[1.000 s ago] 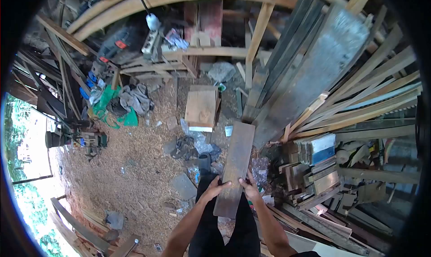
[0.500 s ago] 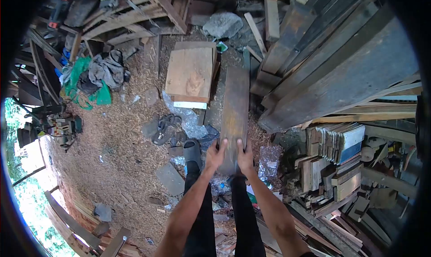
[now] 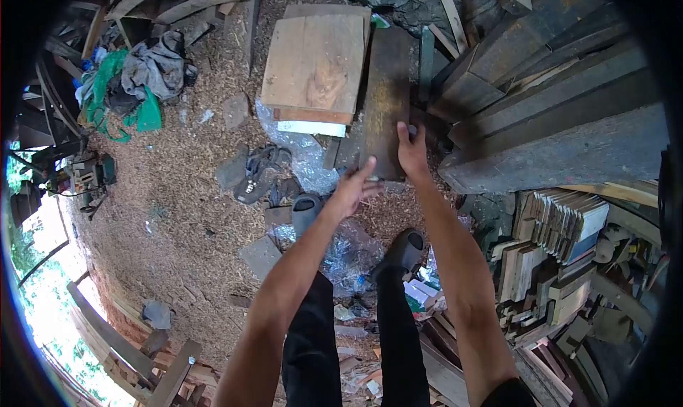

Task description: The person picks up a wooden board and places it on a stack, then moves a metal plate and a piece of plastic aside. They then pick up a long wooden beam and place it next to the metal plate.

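A dark, worn wooden plank (image 3: 385, 97) with a yellowish patch lies lengthwise ahead of me, beside a stack of wide boards (image 3: 316, 58). My right hand (image 3: 413, 154) grips the plank's right edge near its closer end, thumb on top. At the near left corner is my left hand (image 3: 351, 192), its fingers apart and the thumb pointing toward the plank's end.
Clear plastic sheeting (image 3: 306, 154), dark sandals (image 3: 263, 172) and wood shavings cover the ground around my feet. Heavy timber beams (image 3: 562, 147) lean on the right, above a pile of small boards (image 3: 562, 225). Cloths and a green bag (image 3: 146, 112) lie at the left.
The plank has moved forward, away from my legs, to beside the board stack. My left hand has come off its left edge and spread its fingers; my right foot now shows.
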`<action>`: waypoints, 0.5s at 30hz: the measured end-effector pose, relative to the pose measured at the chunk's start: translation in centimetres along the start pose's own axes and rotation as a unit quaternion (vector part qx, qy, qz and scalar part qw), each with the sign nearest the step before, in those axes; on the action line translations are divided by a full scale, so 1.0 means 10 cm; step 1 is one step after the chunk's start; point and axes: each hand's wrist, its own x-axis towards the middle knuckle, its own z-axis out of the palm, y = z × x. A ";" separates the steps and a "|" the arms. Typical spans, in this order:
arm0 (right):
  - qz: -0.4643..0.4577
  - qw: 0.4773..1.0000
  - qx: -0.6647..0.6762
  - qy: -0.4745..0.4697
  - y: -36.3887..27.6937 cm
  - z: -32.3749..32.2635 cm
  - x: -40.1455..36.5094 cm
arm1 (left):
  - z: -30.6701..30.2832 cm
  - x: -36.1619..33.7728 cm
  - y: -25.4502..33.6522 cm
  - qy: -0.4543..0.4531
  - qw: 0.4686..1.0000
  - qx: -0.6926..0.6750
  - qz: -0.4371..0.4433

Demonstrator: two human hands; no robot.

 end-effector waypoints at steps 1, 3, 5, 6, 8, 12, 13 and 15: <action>0.005 0.999 -0.031 -0.001 0.00 -0.02 0.05 | -0.03 0.12 -0.01 -0.019 1.000 -0.003 0.000; 0.011 1.000 -0.019 -0.019 0.04 -0.02 0.06 | -0.11 0.21 -0.06 -0.036 0.999 -0.010 -0.004; -0.026 0.999 0.018 -0.040 0.10 -0.03 0.06 | -0.14 0.26 -0.13 -0.033 0.999 -0.002 0.004; -0.024 0.999 0.015 -0.041 0.09 -0.05 0.05 | -0.13 0.23 -0.14 -0.036 0.999 -0.012 0.020; 0.001 0.998 0.020 -0.062 0.07 -0.06 0.04 | -0.11 0.19 -0.16 -0.019 0.999 0.003 0.034; 0.047 0.970 -0.178 -0.160 0.30 -0.08 0.08 | -0.21 0.35 -0.40 0.064 0.988 0.113 0.078; 0.064 0.950 -0.226 -0.207 0.36 -0.06 0.05 | -0.29 0.48 -0.51 0.062 0.989 0.111 0.081; 0.083 0.923 -0.277 -0.253 0.39 -0.05 -0.03 | -0.43 0.73 -0.73 0.148 0.925 0.338 0.088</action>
